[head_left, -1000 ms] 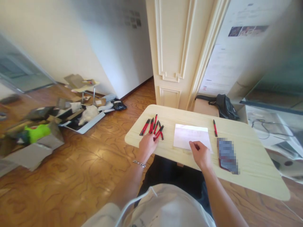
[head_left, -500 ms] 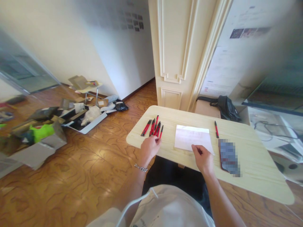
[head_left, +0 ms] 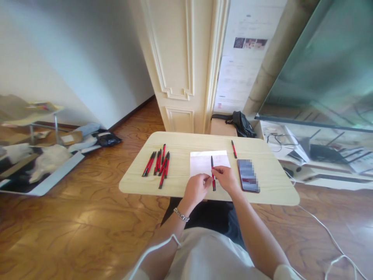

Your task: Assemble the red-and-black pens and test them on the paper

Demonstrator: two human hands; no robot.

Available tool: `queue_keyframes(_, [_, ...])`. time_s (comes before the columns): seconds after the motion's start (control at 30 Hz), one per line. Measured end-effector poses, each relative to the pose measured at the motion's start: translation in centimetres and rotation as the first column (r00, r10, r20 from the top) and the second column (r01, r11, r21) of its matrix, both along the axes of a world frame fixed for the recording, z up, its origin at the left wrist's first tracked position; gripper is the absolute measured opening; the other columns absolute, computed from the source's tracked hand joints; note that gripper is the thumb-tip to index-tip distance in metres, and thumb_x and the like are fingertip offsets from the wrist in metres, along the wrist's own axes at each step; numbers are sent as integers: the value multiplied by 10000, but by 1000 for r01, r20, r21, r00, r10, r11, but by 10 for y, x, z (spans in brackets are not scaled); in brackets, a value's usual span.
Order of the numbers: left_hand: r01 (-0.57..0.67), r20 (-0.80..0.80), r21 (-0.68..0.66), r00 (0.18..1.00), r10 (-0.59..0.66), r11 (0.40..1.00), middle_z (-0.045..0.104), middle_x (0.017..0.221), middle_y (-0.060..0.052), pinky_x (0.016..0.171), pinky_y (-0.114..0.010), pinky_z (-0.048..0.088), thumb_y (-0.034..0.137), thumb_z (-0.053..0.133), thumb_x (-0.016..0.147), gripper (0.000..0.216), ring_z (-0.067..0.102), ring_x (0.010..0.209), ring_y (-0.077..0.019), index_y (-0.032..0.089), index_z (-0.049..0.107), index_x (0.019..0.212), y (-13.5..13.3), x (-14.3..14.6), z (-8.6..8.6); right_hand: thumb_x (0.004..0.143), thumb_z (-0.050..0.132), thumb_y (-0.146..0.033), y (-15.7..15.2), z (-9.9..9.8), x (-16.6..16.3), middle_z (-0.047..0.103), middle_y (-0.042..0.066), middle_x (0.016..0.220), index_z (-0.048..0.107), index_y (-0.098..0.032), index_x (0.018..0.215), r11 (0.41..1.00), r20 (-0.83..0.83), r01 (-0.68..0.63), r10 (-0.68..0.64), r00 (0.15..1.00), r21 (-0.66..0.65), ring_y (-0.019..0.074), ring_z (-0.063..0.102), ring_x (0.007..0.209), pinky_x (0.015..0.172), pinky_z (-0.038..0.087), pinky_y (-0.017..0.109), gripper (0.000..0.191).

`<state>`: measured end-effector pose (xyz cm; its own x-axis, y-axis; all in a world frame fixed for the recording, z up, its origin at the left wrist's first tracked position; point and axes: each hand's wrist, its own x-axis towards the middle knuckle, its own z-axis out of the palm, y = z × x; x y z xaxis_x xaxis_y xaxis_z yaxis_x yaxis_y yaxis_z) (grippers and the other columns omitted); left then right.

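Note:
A red and black pen (head_left: 212,160) is held lengthwise above the white paper (head_left: 198,161), its black tip pointing away from me. My right hand (head_left: 226,179) pinches it near the middle between thumb and fingers. Just below that grip, my left hand (head_left: 197,189) has its fingertips pressed together at the pen's lower half. To the left lies a loose group of red and black pens (head_left: 159,161). A single pen (head_left: 234,149) rests right of the paper, above a phone (head_left: 247,177) whose screen is pixelated.
Everything lies on a small pale wooden table (head_left: 274,175) with rounded corners. Behind it are a box with a black bag (head_left: 241,123) and a large dark screen (head_left: 320,77). Cluttered packaging (head_left: 52,163) covers the floor at left; a white cable (head_left: 326,233) trails at right.
My left hand has come right from the pen group with a pen, now over the paper. My right hand has closed on that pen. The view has turned rightward.

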<state>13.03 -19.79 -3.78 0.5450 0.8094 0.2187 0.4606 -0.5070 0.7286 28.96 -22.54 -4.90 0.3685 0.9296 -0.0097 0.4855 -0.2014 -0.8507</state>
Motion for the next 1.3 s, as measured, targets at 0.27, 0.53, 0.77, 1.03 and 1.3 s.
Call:
queue_keyframes(0.27, [-109,-100,239,986,136,965,656,772,-76,773,-342,418,254,573,850,151,578,761,-208,205,701,787,11,-9,-24,796,566,-389,17,-4,2,728,71,871,724,-221,926,989,316,64,-19,949,-130,218,654,851,706,427,264,264])
queue_keyframes(0.53, [-117,-73,240,988,138,964,652,776,-65,769,-340,417,212,592,830,116,574,760,-197,205,701,790,13,-9,-28,816,568,-395,13,-9,-5,713,47,796,681,-223,827,993,335,82,-49,941,-85,187,636,764,677,407,261,205])
queue_keyframes(0.77, [-172,104,250,983,150,953,642,804,-52,793,-338,448,208,563,853,107,573,812,-193,199,663,814,10,-7,-35,881,447,-428,-6,-14,2,710,46,829,677,-203,903,969,234,222,-242,941,109,183,632,748,676,421,264,322])
queue_keyframes(1.03, [-209,214,256,964,155,944,637,821,-63,812,-354,472,220,564,852,103,584,842,-206,206,666,853,8,-8,-39,868,506,-408,22,3,9,713,89,908,698,-197,932,991,402,106,-66,913,-77,202,635,833,715,405,271,293])
queue_keyframes(1.3, [-238,237,222,954,184,945,641,833,-70,823,-355,474,243,561,858,119,587,856,-207,199,671,863,9,-10,-40,793,582,-483,57,0,-2,696,173,925,693,-143,912,959,525,133,19,851,-250,257,639,874,690,401,296,377])
